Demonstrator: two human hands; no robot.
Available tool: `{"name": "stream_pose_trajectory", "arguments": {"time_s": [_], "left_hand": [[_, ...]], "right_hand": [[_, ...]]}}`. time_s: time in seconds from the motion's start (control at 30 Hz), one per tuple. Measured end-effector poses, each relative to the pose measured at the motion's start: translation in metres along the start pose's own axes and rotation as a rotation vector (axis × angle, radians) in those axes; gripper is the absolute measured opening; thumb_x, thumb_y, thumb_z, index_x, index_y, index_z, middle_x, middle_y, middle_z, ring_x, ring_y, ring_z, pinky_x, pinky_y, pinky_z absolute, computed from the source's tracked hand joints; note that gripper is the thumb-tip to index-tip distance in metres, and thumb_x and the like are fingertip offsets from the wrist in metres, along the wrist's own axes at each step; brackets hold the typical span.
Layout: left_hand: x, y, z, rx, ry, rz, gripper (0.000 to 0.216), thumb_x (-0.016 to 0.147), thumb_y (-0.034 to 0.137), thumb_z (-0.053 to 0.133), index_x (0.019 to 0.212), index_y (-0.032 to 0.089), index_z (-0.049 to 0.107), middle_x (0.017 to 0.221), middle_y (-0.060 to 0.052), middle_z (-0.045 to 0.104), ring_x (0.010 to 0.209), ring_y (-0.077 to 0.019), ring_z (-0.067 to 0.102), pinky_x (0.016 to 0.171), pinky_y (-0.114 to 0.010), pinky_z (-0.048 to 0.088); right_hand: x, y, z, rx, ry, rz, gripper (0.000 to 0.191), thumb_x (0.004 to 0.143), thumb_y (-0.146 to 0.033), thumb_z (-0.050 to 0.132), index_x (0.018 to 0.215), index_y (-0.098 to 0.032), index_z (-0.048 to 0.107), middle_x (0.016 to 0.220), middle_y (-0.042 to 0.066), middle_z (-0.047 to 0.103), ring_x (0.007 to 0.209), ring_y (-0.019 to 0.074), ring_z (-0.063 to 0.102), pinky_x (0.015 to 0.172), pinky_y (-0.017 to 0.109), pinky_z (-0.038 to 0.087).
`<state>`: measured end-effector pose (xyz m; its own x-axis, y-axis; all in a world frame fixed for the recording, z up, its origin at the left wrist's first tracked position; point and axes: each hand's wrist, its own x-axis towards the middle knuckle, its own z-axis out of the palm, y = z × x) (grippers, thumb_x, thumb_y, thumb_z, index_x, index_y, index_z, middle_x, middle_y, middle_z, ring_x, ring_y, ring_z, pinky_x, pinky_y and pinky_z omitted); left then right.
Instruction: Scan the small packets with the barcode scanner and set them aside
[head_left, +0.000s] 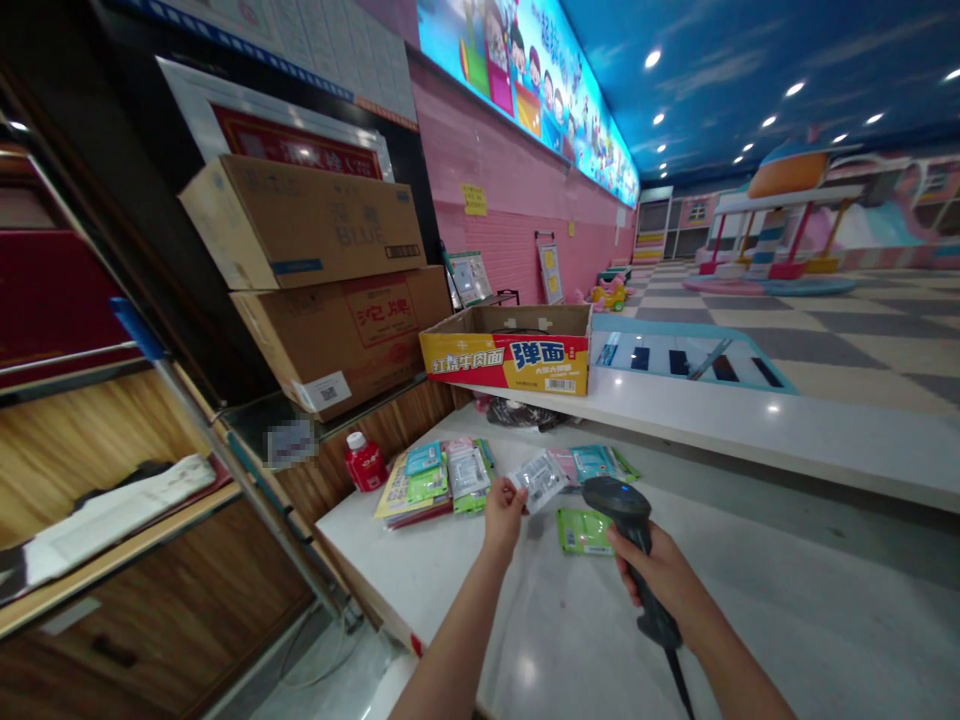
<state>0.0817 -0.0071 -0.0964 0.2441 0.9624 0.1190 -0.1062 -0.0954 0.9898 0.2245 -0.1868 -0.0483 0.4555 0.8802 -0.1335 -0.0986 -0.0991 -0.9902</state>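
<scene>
My left hand pinches the lower left corner of a silvery packet, held a little above the white counter. A black handheld barcode scanner with a small blue light sits in my right hand, fingers wrapped round its handle, its cable trailing down. Under and beside the scanner head lies a green packet. Behind, a teal packet and a pink one rest together. To the left of my left hand are piles of packets, with a grey-and-green packet and a blue-and-green packet on top.
A red bottle with a white cap stands at the counter's left edge. An open yellow-and-red carton sits on the raised ledge. Two stacked cardboard boxes stand at left. A metal pole leans beside the counter.
</scene>
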Motion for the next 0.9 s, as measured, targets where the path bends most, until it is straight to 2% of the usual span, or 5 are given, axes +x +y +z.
{"name": "stream_pose_trajectory", "arguments": {"time_s": [0.13, 0.23, 0.57, 0.77, 0.9], "left_hand": [[-0.013, -0.01, -0.027, 0.009, 0.098, 0.06, 0.039, 0.064, 0.048, 0.069, 0.077, 0.02, 0.044, 0.051, 0.008, 0.048, 0.045, -0.0084, 0.048, 0.046, -0.018, 0.036], [-0.02, -0.019, -0.036, -0.019, 0.111, 0.078, 0.039, 0.069, 0.048, 0.065, 0.089, 0.02, 0.048, 0.06, 0.004, 0.058, 0.053, -0.0116, 0.056, 0.051, -0.02, 0.041], [-0.019, -0.035, -0.042, 0.079, 0.148, 0.149, 0.022, 0.079, 0.034, 0.055, 0.093, 0.018, 0.052, 0.073, -0.002, 0.066, 0.066, -0.0153, 0.062, 0.061, -0.023, 0.045], [-0.021, -0.032, -0.043, 0.201, 0.205, 0.143, 0.023, 0.078, 0.031, 0.057, 0.096, 0.016, 0.053, 0.066, -0.002, 0.062, 0.056, -0.0137, 0.055, 0.054, -0.023, 0.039], [-0.021, -0.03, -0.039, 0.095, 0.205, 0.136, 0.019, 0.078, 0.03, 0.057, 0.091, 0.017, 0.053, 0.065, 0.0, 0.061, 0.057, -0.0127, 0.055, 0.054, -0.022, 0.037]], "right_hand": [[-0.009, 0.01, 0.019, -0.084, -0.146, -0.003, 0.036, 0.073, -0.05, 0.062, 0.086, -0.02, 0.048, 0.047, -0.01, 0.05, 0.03, 0.0074, 0.042, 0.028, 0.018, 0.035], [-0.015, 0.016, 0.029, -0.167, -0.21, 0.007, 0.037, 0.075, -0.048, 0.059, 0.094, -0.018, 0.048, 0.046, -0.011, 0.049, 0.03, 0.0075, 0.042, 0.027, 0.017, 0.033], [-0.018, 0.016, 0.029, -0.242, -0.292, 0.024, 0.03, 0.077, -0.048, 0.057, 0.085, -0.021, 0.045, 0.048, -0.01, 0.048, 0.03, 0.007, 0.043, 0.029, 0.018, 0.034], [-0.017, 0.015, 0.029, -0.237, -0.293, 0.028, 0.033, 0.075, -0.05, 0.058, 0.084, -0.021, 0.045, 0.046, -0.011, 0.048, 0.029, 0.0073, 0.042, 0.028, 0.019, 0.034], [-0.02, 0.01, 0.031, -0.247, -0.281, 0.026, 0.032, 0.075, -0.05, 0.057, 0.084, -0.02, 0.046, 0.047, -0.011, 0.048, 0.03, 0.0072, 0.043, 0.028, 0.019, 0.035]]}}
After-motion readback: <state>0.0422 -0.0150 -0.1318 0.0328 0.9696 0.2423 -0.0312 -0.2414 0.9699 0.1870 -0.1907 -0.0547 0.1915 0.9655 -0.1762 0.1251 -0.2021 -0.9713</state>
